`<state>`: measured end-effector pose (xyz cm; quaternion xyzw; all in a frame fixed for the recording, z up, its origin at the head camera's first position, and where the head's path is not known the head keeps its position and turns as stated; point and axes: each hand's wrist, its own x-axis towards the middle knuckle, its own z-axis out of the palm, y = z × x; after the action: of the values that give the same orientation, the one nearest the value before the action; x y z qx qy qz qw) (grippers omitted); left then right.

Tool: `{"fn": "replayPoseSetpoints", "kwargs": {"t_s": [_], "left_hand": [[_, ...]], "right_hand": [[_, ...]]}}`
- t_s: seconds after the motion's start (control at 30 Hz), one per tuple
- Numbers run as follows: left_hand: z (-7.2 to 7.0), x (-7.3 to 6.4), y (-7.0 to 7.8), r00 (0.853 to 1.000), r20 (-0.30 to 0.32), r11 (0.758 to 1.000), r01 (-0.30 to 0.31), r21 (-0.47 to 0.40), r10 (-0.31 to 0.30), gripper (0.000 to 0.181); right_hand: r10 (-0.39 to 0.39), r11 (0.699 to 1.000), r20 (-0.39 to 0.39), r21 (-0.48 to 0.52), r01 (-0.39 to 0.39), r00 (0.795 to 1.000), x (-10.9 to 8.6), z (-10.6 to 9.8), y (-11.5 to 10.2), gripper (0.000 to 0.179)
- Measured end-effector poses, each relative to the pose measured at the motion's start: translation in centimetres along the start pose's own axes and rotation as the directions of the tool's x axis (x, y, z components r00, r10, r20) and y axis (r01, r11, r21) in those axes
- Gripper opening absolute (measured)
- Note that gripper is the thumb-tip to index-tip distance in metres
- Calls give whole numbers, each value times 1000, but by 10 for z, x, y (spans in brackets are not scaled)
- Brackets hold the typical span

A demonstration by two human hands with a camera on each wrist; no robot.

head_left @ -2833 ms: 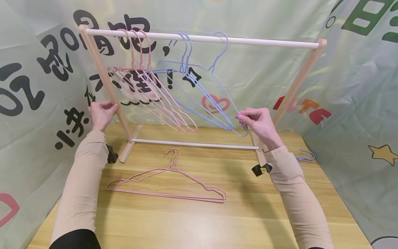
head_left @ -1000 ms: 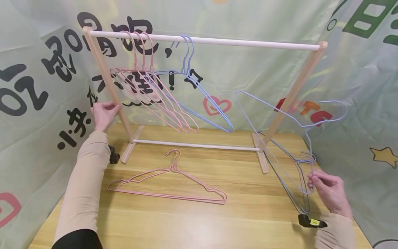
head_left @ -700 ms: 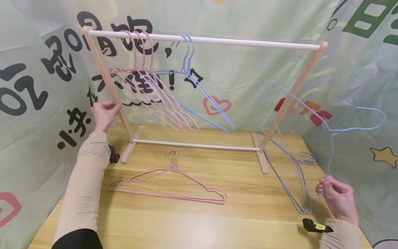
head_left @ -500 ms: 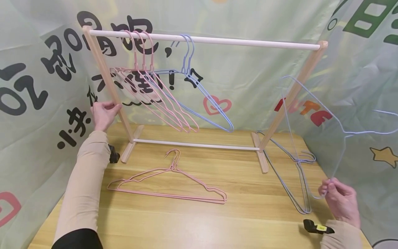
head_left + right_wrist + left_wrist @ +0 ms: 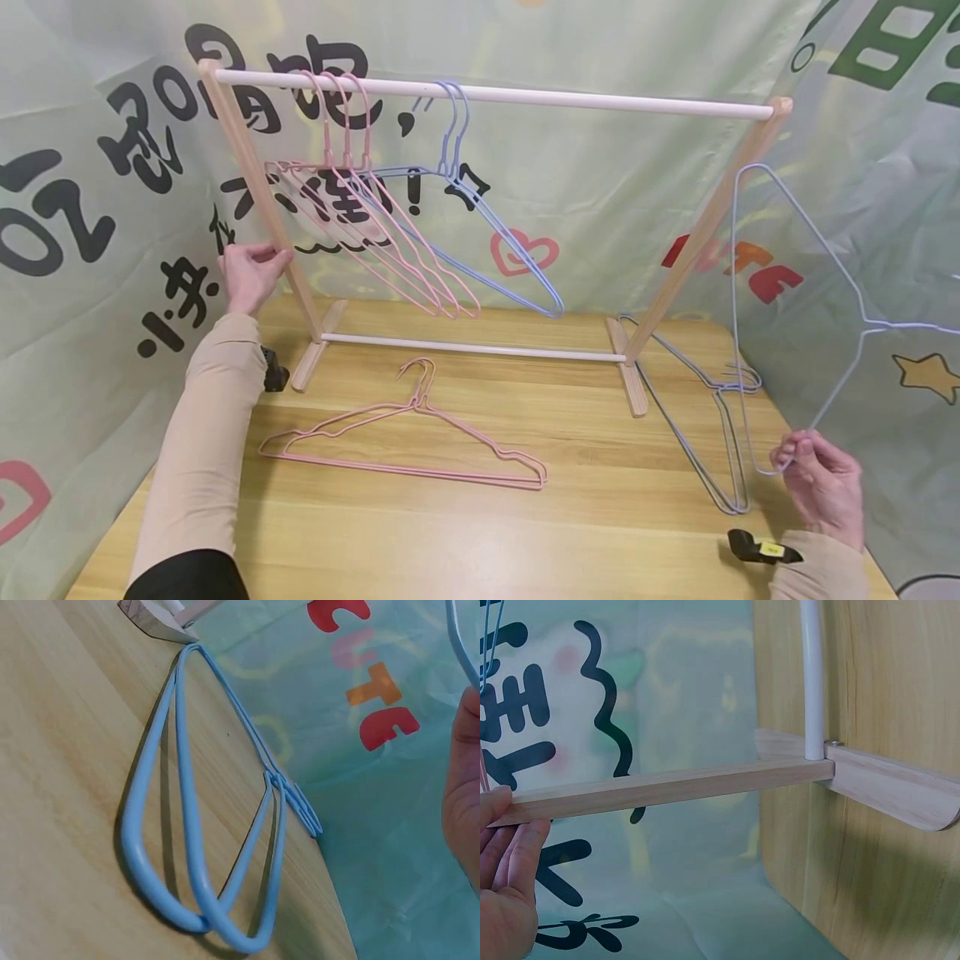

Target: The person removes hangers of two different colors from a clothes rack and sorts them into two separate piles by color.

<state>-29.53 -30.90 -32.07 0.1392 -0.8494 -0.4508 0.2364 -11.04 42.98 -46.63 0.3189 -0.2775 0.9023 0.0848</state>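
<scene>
My right hand (image 5: 825,483) pinches a blue wire hanger (image 5: 798,208) by one lower corner, holding it up at the right, beyond the rack's end; its hook runs out of the head view. With thumb and fingers my left hand (image 5: 255,275) holds the left wooden post (image 5: 667,787) of the garment rack (image 5: 495,93). On the rack's white rail hang several pink hangers (image 5: 365,142) toward the left and two blue hangers (image 5: 501,225) nearer the middle. Below and to the left of the raised hanger, more blue hangers (image 5: 191,825) lie stacked on the table.
Two pink hangers (image 5: 412,473) lie overlapped on the wooden table (image 5: 480,542) in front of the rack. The rack's right foot (image 5: 628,375) stands close to the blue stack. A printed cloth (image 5: 615,167) encloses the back and sides.
My right hand has lifted one blue hanger off the rail and carried it right, past the rack's end, turning it on the way. My left hand stays on the post.
</scene>
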Motion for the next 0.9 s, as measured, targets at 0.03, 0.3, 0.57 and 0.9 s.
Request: {"fn": "replayPoseSetpoints", "kwargs": {"t_s": [0.03,0.3,0.57,0.9], "left_hand": [[0,0,0,1000,-3,1000,-1,3,1,40],[1,0,0,1000,-1,1000,-1,31,1,40],[1,0,2,1000,-3,999,5,32,-5,39],[1,0,2,1000,0,1000,4,16,-4,39]], "right_hand": [[-6,1000,-10,-3,6,1000,0,0,1,38],[-31,1000,-153,-11,30,988,0,3,5,40],[38,992,-357,-101,-78,934,-1,3,5,36],[220,918,-499,-185,-351,838,-7,-3,-1,34]]}}
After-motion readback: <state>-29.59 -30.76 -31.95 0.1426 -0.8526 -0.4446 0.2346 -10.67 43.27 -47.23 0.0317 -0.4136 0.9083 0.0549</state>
